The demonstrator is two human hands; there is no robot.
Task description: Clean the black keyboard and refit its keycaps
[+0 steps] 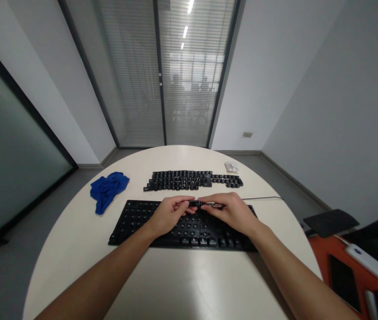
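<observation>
A black keyboard [178, 242] lies across the table in front of me, most of its keycaps off and bare key stems showing. A few keycaps remain along its near edge. Above its far part my left hand [170, 214] pinches a small black keycap [194, 203] between thumb and fingers. My right hand [232, 211] is closed beside it, fingertips close to the keycap, around a slim dark piece [216, 205] mostly covered by the fingers. What kind of thing that piece is, I cannot make out.
Loose black keycaps [178, 180] lie in rows behind the keyboard. A crumpled blue cloth [109, 189] is at the left, a small clear bag [232, 167] at the back right. A cable [264, 198] runs off right. Beside the round table [75, 249], an orange seat [325, 253] holds several items.
</observation>
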